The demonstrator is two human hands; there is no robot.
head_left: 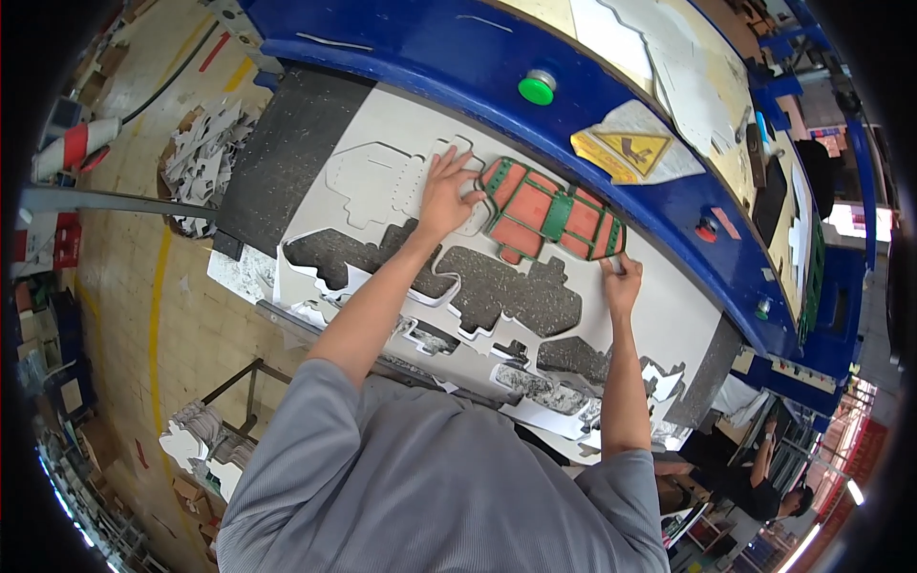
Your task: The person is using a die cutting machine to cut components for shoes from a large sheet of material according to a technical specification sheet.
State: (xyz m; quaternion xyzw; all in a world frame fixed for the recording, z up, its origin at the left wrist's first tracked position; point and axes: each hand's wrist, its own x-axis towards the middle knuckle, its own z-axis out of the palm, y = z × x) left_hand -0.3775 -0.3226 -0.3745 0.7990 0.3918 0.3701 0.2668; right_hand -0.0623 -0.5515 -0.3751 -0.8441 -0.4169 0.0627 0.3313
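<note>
A cutting die (pixel 526 216) with a green metal frame and reddish-orange panels lies on a pale grey-white sheet (pixel 597 298). My left hand (pixel 445 198) rests flat on the sheet at the die's left end, fingers spread, its thumb close to or touching the frame. At the lower right corner of the die, the thumb and fingers of my right hand (pixel 623 277) grip the frame's edge. A cut outline (pixel 368 181) is pressed into the sheet left of my left hand. Nearer to me, shaped holes show the dark speckled board (pixel 511 291) beneath.
A blue machine beam (pixel 430 62) crosses just beyond the sheet, with a green button (pixel 537 88), a red button (pixel 706 229) and a yellow warning sign (pixel 626 153). Scraps fill a container (pixel 205 158) at left. Stacked cut pieces (pixel 199 444) stand lower left. Another person (pixel 764 487) is at far right.
</note>
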